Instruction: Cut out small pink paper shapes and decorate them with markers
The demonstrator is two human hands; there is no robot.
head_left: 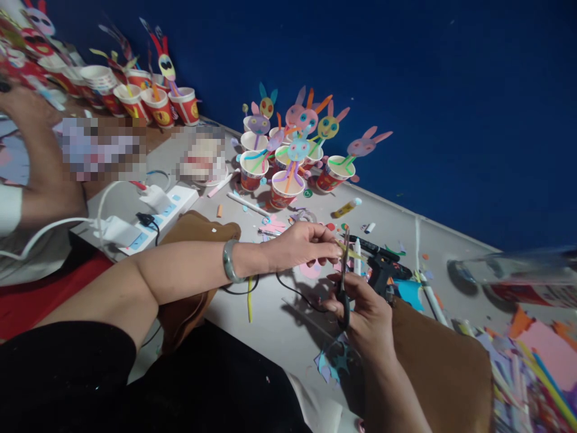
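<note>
My left hand (304,245), with a bangle on its wrist, is closed with thumb and fingertips pinching a small yellow strip of paper (354,251). My right hand (368,316) grips a pair of scissors (345,276) by the handles, blades pointing away from me. The blades stand upright beside the left fingertips, at the yellow strip; whether they touch it I cannot tell. Just beyond the hands lie a black glue gun (381,270) and a white marker (357,255). Under the left hand is a pink paper piece (311,269).
Paper cups (287,191) with paper rabbit faces stand against the blue wall. More cups (184,107) are at far left, near another person's arm (42,150). A power strip (166,216) with cables lies left. Colored paper scraps (541,355) pile at right, near a clear plastic container (518,279).
</note>
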